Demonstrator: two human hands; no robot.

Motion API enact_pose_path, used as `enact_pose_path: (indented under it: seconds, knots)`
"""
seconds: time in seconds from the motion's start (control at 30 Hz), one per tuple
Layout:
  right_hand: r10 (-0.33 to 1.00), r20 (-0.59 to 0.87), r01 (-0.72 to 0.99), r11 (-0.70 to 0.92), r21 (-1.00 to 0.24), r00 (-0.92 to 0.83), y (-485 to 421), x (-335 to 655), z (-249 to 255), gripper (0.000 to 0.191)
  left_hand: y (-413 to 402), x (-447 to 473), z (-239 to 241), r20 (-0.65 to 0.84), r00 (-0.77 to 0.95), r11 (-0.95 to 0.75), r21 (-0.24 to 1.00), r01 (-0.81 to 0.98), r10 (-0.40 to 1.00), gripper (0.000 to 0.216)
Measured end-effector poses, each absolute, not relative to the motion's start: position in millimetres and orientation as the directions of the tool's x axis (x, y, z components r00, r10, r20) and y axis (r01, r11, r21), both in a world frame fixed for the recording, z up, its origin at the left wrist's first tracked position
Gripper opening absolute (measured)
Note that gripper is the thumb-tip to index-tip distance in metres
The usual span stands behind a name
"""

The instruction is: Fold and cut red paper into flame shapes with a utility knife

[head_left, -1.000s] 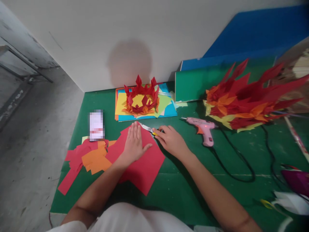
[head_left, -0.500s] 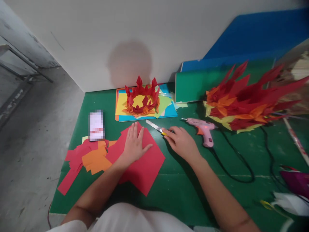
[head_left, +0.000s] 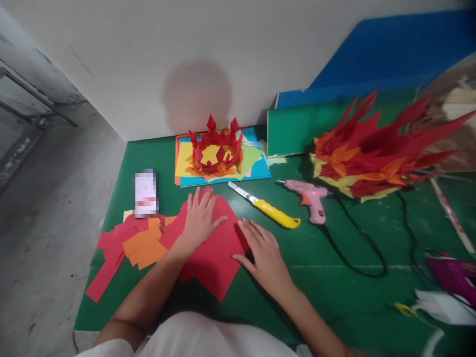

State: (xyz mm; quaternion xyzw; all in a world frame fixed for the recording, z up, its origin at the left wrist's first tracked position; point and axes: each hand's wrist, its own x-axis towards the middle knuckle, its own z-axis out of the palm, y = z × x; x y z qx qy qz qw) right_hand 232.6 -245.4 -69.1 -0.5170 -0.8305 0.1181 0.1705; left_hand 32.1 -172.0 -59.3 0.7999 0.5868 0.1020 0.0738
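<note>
My left hand (head_left: pixel 201 215) lies flat on a stack of red paper sheets (head_left: pixel 217 263), fingers spread. At the right corner of that red paper, my right hand (head_left: pixel 262 250) rests with its fingers stretched out and nothing gripped. Just beyond my right hand, a yellow utility knife (head_left: pixel 275 213) lies on the green table with its blade out, pointing to the upper left. Left of the red sheets are cut orange paper pieces (head_left: pixel 143 245) and red paper strips (head_left: pixel 107 265). A red and orange paper crown (head_left: pixel 217 153) stands behind, on coloured sheets (head_left: pixel 186 158).
A pink glue gun (head_left: pixel 310 196) lies right of the knife, its black cord (head_left: pixel 353 263) looping over the table. A large red flame-like paper headpiece (head_left: pixel 379 144) stands at the right. A blurred-out phone (head_left: pixel 146 193) lies at the left. A white board (head_left: pixel 141 64) rises behind.
My right hand has let go of the utility knife, leaving it on the table, and has moved down and left to the red paper's edge. My left hand stays on the paper.
</note>
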Motion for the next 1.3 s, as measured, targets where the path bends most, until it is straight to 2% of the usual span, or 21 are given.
enact_pose_path:
  seconds: [0.17, 0.3, 0.43, 0.53, 0.67, 0.83, 0.9, 1.0, 1.17, 1.3]
  knots:
    - [0.927, 0.187, 0.748, 0.373, -0.549, -0.325, -252.1, 227.4, -70.8, 0.060, -171.8, 30.6, -61.8, 0.108, 0.244, -0.261, 0.205, 0.943, 0.964, 0.054]
    - [0.966, 0.177, 0.639, 0.257, -0.725, -0.187, -257.5, 219.9, -75.7, 0.048, -172.2, 30.2, -61.3, 0.117, 0.223, -0.243, 0.198, 0.950, 0.968, 0.058]
    - [0.985, 0.132, 0.534, 0.173, -0.828, -0.115, -254.3, 218.0, -79.5, 0.046, -171.9, 30.7, -60.8, 0.101, 0.208, -0.224, 0.187, 0.956, 0.973, 0.057]
    - [0.981, 0.107, 0.555, 0.179, -0.813, -0.159, -246.5, 219.7, -77.7, 0.055, -172.1, 31.1, -61.5, 0.103, 0.194, -0.210, 0.187, 0.960, 0.976, 0.057]
    - [0.945, 0.062, 0.638, 0.265, -0.723, -0.322, -223.8, 222.7, -69.9, 0.078, -172.3, 31.2, -63.7, 0.098, 0.184, -0.200, 0.192, 0.961, 0.978, 0.052]
    - [0.850, -0.015, 0.621, 0.373, -0.689, -0.527, -174.8, 226.1, -56.9, 0.107, -172.0, 31.9, -64.5, 0.115, 0.172, -0.192, 0.193, 0.962, 0.978, 0.043]
    - [0.822, -0.059, 0.624, 0.382, -0.682, -0.567, -161.2, 226.5, -53.0, 0.112, -172.1, 32.1, -63.8, 0.116, 0.178, -0.198, 0.196, 0.960, 0.977, 0.042]
    - [0.823, -0.075, 0.632, 0.369, -0.682, -0.562, -156.1, 225.6, -51.2, 0.110, -172.6, 32.0, -63.4, 0.129, 0.181, -0.205, 0.206, 0.957, 0.975, 0.043]
    - [0.821, -0.019, 0.553, 0.368, -0.747, -0.571, -170.0, 222.2, -55.4, 0.094, -172.0, 32.0, -62.0, 0.172, 0.200, -0.238, 0.240, 0.941, 0.965, 0.039]
    - [0.860, -0.096, 0.554, 0.233, -0.799, -0.501, -174.8, 224.1, -51.4, 0.085, -169.8, 31.3, -60.2, 0.213, 0.194, -0.251, 0.284, 0.925, 0.958, 0.030]
